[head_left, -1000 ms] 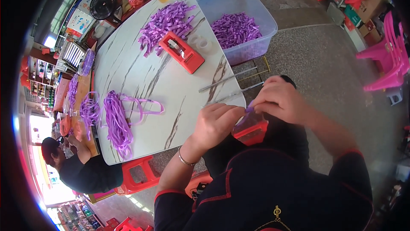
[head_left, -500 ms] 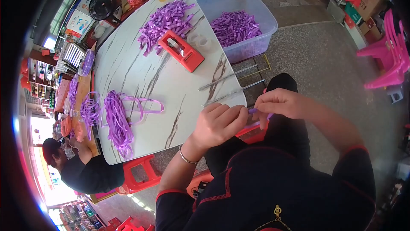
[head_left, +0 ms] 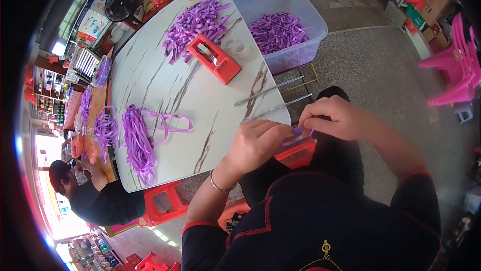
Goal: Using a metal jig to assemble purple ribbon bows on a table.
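Just off the table's near right corner, a purple ribbon (head_left: 299, 131) runs between my two hands. My left hand (head_left: 260, 143) pinches one part of it, fingers curled and thumb pressed in. My right hand (head_left: 329, 116) grips the ribbon a little to the right, with fingertips bent together. Most of the ribbon is hidden by my fingers. Two metal rods (head_left: 268, 90) jut out from the table edge beyond my hands. On the marbled white table (head_left: 165, 83) lie a loose bundle of long purple ribbons (head_left: 136, 141) and a heap of short purple ribbon pieces (head_left: 196, 25).
A red tape dispenser (head_left: 214, 59) and clear tape rolls (head_left: 236, 46) sit near the heap. A clear plastic bin (head_left: 295, 60) of ribbon pieces stands beyond the table. Red stools (head_left: 163, 205) are below; pink chairs (head_left: 453, 65) stand right. Another person (head_left: 100, 198) sits at the left.
My right hand has shifted slightly up and turned, its fingers curling in more. The ribbon between my hands sits lower, and more of the red stool beneath shows.
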Action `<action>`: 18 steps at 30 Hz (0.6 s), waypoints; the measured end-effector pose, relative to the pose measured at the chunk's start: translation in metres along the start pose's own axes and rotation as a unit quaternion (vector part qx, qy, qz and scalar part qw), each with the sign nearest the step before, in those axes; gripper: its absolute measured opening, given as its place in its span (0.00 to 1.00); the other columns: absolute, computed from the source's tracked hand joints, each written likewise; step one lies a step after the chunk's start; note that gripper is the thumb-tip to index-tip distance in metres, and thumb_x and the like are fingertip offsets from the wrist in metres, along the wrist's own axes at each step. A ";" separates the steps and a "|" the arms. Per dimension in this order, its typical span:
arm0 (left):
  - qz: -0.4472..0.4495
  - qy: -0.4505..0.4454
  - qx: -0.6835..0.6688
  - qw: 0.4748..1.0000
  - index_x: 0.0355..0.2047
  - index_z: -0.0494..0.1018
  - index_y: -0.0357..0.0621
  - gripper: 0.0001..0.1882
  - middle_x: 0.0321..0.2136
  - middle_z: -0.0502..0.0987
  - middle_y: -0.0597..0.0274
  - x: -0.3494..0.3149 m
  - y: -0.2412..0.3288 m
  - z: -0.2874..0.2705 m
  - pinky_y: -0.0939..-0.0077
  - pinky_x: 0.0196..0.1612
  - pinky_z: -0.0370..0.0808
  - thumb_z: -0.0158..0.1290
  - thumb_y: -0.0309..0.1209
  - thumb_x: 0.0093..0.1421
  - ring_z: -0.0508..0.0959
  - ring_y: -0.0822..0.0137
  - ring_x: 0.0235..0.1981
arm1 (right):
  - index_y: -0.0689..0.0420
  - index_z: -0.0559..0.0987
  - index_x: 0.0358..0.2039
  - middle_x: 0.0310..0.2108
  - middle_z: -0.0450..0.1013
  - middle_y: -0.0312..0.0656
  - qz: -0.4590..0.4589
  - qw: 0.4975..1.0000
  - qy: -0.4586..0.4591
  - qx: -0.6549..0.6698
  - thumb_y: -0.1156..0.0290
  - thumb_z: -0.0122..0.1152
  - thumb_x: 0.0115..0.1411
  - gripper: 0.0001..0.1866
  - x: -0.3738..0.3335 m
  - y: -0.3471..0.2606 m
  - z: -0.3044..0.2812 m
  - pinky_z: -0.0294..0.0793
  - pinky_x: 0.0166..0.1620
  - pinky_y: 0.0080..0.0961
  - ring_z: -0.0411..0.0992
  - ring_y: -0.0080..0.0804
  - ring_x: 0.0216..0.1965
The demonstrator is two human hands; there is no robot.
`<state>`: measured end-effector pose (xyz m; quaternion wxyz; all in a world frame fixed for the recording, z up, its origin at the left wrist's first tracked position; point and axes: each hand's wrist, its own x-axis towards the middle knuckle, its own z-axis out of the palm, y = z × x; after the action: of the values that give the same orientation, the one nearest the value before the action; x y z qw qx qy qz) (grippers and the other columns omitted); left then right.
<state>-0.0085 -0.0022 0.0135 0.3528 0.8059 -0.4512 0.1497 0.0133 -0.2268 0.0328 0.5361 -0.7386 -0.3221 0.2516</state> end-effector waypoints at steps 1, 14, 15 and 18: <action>-0.035 0.002 -0.046 0.998 0.28 0.70 0.41 0.10 0.21 0.75 0.60 0.000 0.001 0.000 0.74 0.19 0.68 0.56 0.19 0.44 0.74 0.63 0.17 | 0.63 0.74 0.34 0.26 0.74 0.38 0.000 1.000 -0.001 0.000 0.68 0.52 0.58 0.11 0.000 0.000 0.000 0.70 0.37 0.19 0.73 0.23 0.32; 0.045 -0.012 0.090 0.995 0.30 0.71 0.40 0.08 0.20 0.74 0.60 -0.001 0.000 -0.002 0.75 0.19 0.68 0.54 0.21 0.48 0.73 0.61 0.17 | 0.62 0.76 0.30 0.22 0.72 0.35 0.078 0.988 -0.028 0.127 0.70 0.52 0.58 0.09 0.001 0.006 0.006 0.66 0.33 0.17 0.70 0.20 0.27; 0.005 -0.006 0.024 1.000 0.30 0.70 0.40 0.05 0.20 0.75 0.61 -0.005 -0.004 0.001 0.78 0.19 0.67 0.53 0.22 0.51 0.72 0.64 0.17 | 0.62 0.76 0.29 0.21 0.72 0.37 0.072 0.993 -0.003 0.091 0.72 0.53 0.57 0.07 0.000 0.002 0.006 0.66 0.37 0.19 0.70 0.22 0.27; -0.170 -0.027 -0.185 0.967 0.30 0.70 0.40 0.02 0.20 0.75 0.63 -0.004 0.003 0.003 0.83 0.19 0.65 0.50 0.25 0.56 0.71 0.73 0.17 | 0.60 0.76 0.27 0.20 0.73 0.35 -0.048 0.996 0.032 -0.062 0.72 0.53 0.56 0.06 0.000 0.007 0.006 0.65 0.37 0.21 0.70 0.24 0.26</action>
<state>-0.0135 -0.0032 0.0105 0.5039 0.7951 -0.3368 -0.0208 0.0106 -0.2247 0.0244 0.5103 -0.7620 -0.3550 0.1816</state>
